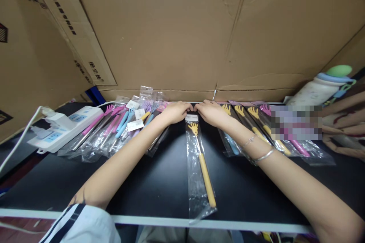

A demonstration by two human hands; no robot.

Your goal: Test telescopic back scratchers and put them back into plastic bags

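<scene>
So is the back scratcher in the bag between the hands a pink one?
No, the back scratcher in the clear bag that the left hand and right hand pinch at its top is yellow.

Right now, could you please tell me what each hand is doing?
Left hand: fingers closed, pinching the top end of the bagged yellow back scratcher.
Right hand: fingers closed, pinching the same bag top from the other side.

Black table [256, 193], bagged scratchers [199, 159], power strip [65, 125]
</scene>
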